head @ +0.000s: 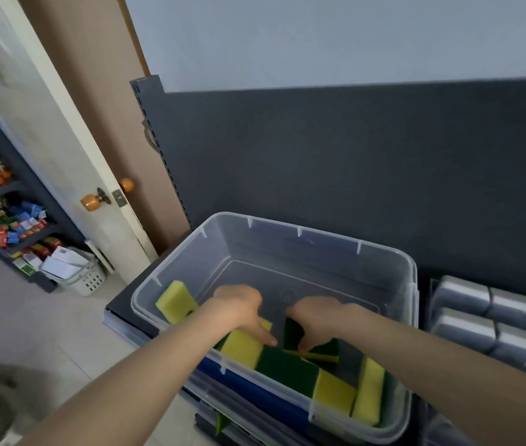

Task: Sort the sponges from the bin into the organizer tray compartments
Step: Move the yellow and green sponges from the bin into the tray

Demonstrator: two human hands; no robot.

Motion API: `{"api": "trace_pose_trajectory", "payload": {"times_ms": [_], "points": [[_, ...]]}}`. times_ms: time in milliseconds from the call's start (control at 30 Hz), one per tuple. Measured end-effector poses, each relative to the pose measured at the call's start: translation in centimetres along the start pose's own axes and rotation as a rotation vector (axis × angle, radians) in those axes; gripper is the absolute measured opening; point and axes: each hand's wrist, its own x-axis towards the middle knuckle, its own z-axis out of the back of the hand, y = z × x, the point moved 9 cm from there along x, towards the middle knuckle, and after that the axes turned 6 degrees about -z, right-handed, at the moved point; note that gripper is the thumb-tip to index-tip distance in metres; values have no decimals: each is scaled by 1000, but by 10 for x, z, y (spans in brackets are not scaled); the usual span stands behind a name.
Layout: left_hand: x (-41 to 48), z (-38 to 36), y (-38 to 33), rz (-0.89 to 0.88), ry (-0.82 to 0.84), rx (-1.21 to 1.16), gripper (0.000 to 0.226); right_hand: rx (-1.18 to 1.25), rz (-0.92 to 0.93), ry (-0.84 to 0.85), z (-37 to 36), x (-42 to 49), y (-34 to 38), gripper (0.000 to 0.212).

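Observation:
A clear plastic bin (383,272) stands on a dark shelf and holds several yellow-and-green sponges. Both my hands reach into it. My left hand (242,309) grips a yellow sponge (242,347) near the bin's front wall. My right hand (314,320) has its fingers curled down on a green-faced sponge (326,349) at the bin's middle. Another yellow sponge (176,300) leans in the left corner, and more sponges (335,392) lie at the front right. The grey organizer tray (467,317) with its compartments sits to the right of the bin.
A dark back panel (319,149) rises behind the bin. An open door (62,162) with orange knobs stands at the left, beside shelves of packaged goods (4,223) and a white basket (75,272) on the tiled floor.

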Motion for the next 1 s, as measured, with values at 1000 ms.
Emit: {"api": "trace_pose_trajectory", "payload": {"times_ms": [1000], "points": [[56,109,19,-387,-687,-142,54,590,-714,-755,58,-93,-79,38]]}}
